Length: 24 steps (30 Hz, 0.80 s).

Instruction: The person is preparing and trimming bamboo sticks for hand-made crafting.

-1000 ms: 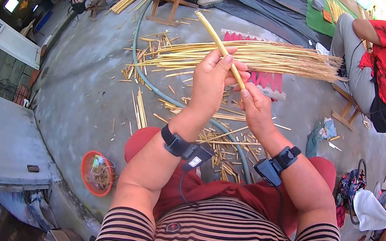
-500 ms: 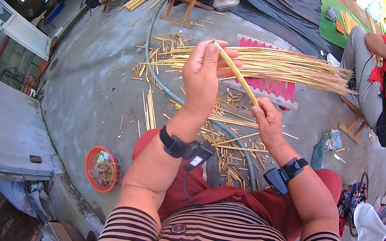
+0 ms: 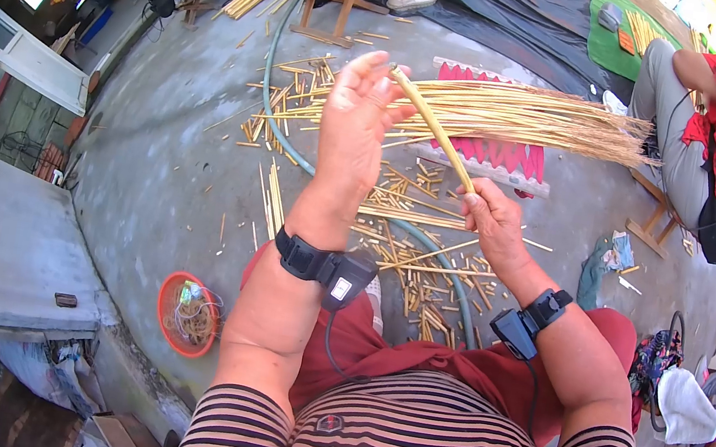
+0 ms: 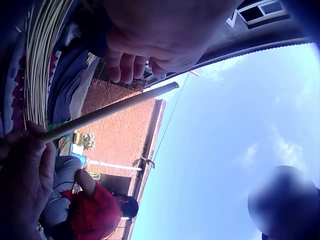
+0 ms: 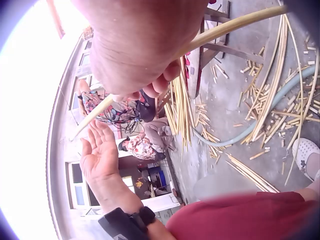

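Observation:
My right hand (image 3: 494, 223) grips the lower end of a pale yellow stalk (image 3: 435, 128), which slants up to the left in the head view. Close to the stalk's upper end is my left hand (image 3: 355, 119), palm up with loosely bent fingers around nothing. In the left wrist view the stalk (image 4: 112, 110) passes below the left fingers with a gap. The right wrist view shows the stalk (image 5: 234, 23) running through the right hand (image 5: 145, 45), and the left hand (image 5: 102, 155) spread near its far end.
A bundle of long stalks (image 3: 522, 114) lies beyond my hands on a pink-edged board. Short cut pieces (image 3: 428, 313) and a hose (image 3: 460, 294) are on the floor between my knees. An orange basket (image 3: 165, 310) stands at the left. Seated people are ahead and at the right.
The left hand has let go of the stalk and moved left, its fingers loosening. The right hand has shifted right and lower, still holding the stalk, whose upper end is now uncovered.

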### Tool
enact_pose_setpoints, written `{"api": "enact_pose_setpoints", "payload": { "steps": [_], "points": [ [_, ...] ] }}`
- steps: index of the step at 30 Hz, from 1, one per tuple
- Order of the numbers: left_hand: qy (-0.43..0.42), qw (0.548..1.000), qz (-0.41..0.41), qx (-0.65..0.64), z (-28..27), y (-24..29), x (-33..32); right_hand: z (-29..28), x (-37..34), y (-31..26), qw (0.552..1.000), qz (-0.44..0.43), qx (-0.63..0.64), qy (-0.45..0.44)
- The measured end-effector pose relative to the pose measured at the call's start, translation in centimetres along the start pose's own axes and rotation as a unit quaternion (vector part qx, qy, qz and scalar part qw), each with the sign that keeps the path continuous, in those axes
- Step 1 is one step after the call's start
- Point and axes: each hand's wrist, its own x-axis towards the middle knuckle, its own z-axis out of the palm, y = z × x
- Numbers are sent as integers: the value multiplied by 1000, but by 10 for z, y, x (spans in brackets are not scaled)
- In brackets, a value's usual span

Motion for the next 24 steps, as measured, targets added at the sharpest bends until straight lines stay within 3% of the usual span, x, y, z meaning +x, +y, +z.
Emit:
{"api": "enact_pose_setpoints", "payload": {
  "steps": [1,4,7,10,12,15,18,19,22,24],
  "points": [
    [-61,997,-50,-21,1,-4,-3,0,0,1,1000,-7,-1,-6],
    [-134,987,-74,-48,9,-9,-14,-1,0,0,997,23,43,-53],
    [-163,986,-37,-19,6,-16,-15,5,1,10,993,15,69,-89],
    [-168,984,46,49,8,-11,-14,7,-1,0,963,-202,-179,6],
    [-174,975,93,103,11,-7,-16,-11,-4,-29,965,-168,-201,-16],
    [-186,949,137,214,11,2,-18,-59,-24,-93,984,-137,-99,60],
    [-236,890,111,374,10,-9,-19,-113,-62,-108,976,-142,-33,161],
    [-258,864,116,417,15,-17,-23,-132,-79,-107,968,-147,-28,201],
    [-319,814,95,477,13,-53,-25,-186,-132,-63,953,22,-178,245],
    [-359,784,79,500,15,-68,-28,-227,-172,1,915,136,-294,241]
  ]
}}
